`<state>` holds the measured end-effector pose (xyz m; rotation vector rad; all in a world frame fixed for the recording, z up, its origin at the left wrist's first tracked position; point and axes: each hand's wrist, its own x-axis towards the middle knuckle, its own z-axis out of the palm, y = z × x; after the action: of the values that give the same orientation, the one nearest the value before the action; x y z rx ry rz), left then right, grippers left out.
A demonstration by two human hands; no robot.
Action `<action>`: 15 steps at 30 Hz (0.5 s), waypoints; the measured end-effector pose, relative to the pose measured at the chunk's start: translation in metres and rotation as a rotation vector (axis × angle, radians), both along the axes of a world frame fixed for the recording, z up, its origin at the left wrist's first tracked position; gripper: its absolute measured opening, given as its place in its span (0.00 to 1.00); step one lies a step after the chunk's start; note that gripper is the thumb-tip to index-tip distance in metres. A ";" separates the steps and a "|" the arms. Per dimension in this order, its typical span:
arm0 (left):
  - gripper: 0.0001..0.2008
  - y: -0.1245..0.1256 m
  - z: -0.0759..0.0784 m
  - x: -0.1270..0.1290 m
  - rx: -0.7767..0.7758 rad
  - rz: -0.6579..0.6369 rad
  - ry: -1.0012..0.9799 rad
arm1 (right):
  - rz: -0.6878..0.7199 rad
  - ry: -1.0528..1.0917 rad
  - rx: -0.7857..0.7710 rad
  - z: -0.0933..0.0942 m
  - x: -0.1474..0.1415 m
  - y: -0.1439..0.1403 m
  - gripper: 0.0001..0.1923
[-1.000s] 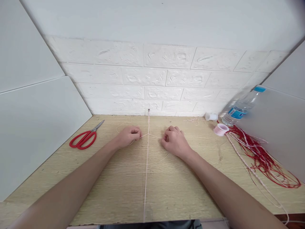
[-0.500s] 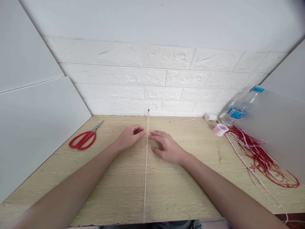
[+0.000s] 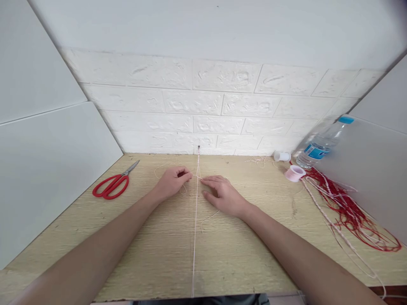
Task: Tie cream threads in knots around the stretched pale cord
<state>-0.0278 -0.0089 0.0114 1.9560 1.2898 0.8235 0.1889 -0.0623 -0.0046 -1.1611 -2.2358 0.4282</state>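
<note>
Fingers of the left hand (image 3: 171, 183) pinch a thin side thread beside the taut pink cord (image 3: 195, 228), which runs from a pin at the far wall to the near table (image 3: 143, 250) edge. Right hand (image 3: 222, 195) fingers lie loosely extended, tips touching the cord. Only a short knotted stretch near the pin looks worked; most of the cord seems bare.

Wooden table (image 3: 152, 254) carries red scissors (image 3: 111, 187), water bottle (image 3: 319, 146), red cords (image 3: 349, 212).

White brick wall (image 3: 222, 101) behind wooden table (image 3: 133, 237).
</note>
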 end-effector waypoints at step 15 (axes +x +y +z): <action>0.10 0.005 -0.005 -0.004 0.069 0.120 -0.059 | -0.137 -0.013 -0.030 0.000 0.004 0.004 0.18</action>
<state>-0.0319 -0.0040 0.0065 1.9076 1.3711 0.9893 0.1934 -0.0579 -0.0051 -1.3265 -2.1510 0.4006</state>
